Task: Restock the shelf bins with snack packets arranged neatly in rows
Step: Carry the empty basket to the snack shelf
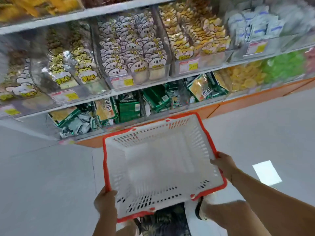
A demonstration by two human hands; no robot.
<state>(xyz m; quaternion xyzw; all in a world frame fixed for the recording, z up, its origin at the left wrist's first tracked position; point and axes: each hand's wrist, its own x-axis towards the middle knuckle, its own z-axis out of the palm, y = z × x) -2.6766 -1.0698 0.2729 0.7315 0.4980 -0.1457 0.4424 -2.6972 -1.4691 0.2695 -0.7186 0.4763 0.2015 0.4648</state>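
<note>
I hold a white plastic basket with a red rim (104, 160) in front of me, tilted, with nothing inside it. My left hand (104, 201) grips its near left corner and my right hand (223, 162) grips its right rim. Ahead stand clear shelf bins: koala-shaped snack packets (131, 48) in neat rows in the middle bin, yellow animal-shaped packets (192, 36) to the right, more yellow ones (73, 65) to the left.
The lowest shelf holds loose green and yellow packets (129, 108), lying untidily. White-blue packets (255, 26) fill the upper right bin. Price labels (188, 65) hang on the bin fronts. An orange plinth (247, 103) runs under the shelving. Pale tiled floor (42, 176) spreads around me.
</note>
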